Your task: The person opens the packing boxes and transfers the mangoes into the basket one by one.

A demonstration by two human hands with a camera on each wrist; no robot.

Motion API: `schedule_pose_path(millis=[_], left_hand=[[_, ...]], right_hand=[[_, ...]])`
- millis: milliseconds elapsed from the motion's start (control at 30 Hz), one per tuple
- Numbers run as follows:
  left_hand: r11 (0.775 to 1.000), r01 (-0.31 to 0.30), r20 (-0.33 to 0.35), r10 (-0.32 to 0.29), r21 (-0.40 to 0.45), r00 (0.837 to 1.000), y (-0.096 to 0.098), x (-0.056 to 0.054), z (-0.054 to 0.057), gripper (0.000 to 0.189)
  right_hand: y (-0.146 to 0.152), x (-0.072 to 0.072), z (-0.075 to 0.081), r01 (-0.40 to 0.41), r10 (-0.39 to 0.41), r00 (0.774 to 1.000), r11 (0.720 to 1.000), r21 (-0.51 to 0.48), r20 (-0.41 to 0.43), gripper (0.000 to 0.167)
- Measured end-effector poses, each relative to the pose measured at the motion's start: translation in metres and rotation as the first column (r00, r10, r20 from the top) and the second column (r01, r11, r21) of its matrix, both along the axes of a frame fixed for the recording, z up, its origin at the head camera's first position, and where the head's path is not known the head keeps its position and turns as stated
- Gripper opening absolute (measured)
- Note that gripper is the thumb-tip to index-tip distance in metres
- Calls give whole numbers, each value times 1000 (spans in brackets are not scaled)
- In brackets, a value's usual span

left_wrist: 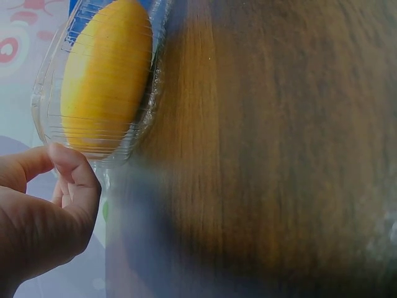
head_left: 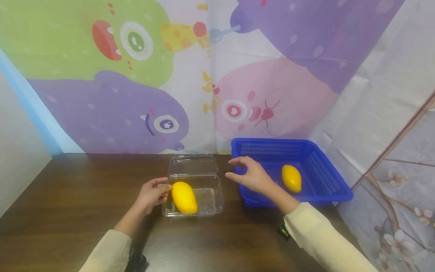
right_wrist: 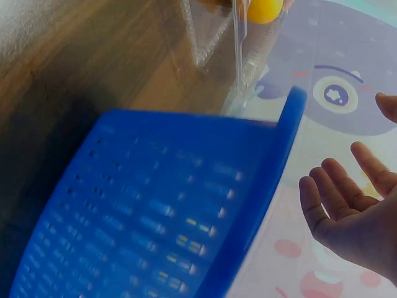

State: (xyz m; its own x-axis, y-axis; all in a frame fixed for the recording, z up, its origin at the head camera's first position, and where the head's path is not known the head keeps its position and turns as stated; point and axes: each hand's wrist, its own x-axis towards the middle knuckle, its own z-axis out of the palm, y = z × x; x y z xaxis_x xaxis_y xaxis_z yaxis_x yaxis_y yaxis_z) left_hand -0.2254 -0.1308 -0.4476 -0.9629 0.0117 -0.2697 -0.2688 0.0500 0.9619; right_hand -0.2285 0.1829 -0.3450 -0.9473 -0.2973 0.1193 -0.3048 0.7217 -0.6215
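Observation:
A clear plastic clamshell box (head_left: 209, 192) lies with its lid (head_left: 193, 166) folded back on the table. One yellow mango (head_left: 184, 197) rests in the left half of its base. My left hand (head_left: 153, 195) pinches the box's left rim with thumb and fingertips, close beside the mango. In the left wrist view that mango (left_wrist: 108, 77) shows through the ribbed wall. My right hand (head_left: 250, 175) is held over the left side of a blue plastic basket (head_left: 331, 192), thumb and fingers spread apart and holding nothing. A second mango (head_left: 291, 178) lies in the basket.
The brown wooden table (head_left: 85, 196) runs back to a cloth (head_left: 200, 132) printed with cartoon animals. On the right a flower-patterned cloth (head_left: 404, 211) stands close to the basket. A pale wall (head_left: 20, 151) bounds the left side.

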Motion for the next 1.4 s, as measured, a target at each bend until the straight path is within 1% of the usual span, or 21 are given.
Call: schedule_pose_path(millis=[133,200,433,867,1000,1233,1400], left_hand=[[1000,-3,-1,3,-2,1000,1,0,1,52],[1000,-6,-1,6,-3,1000,1,0,1,52],[1000,-2,2,2,-2,1000,1,0,1,53],[1000,-3,15,3,0,1000,1,0,2,52],[1000,-3,16,3,2,1000,1,0,2,52],[1000,-6,15,6,-4,1000,1,0,2,52],[1000,-7,16,7,-1,1000,1,0,2,52]], right_hand=[[-5,1,-2,-30,30,999,1000,-2,-22,46],[-6,1,-3,-33,33,999,999,-5,-31,45],[-12,2,-4,-57,57,998,998,-12,-37,43],[-20,3,-10,-83,82,996,996,-17,-46,42],[-22,2,-12,-82,81,995,997,-11,-60,40],[-26,0,-17,-105,105,992,994,0,-65,42],[-28,-1,-19,-103,104,992,995,17,-71,40]])
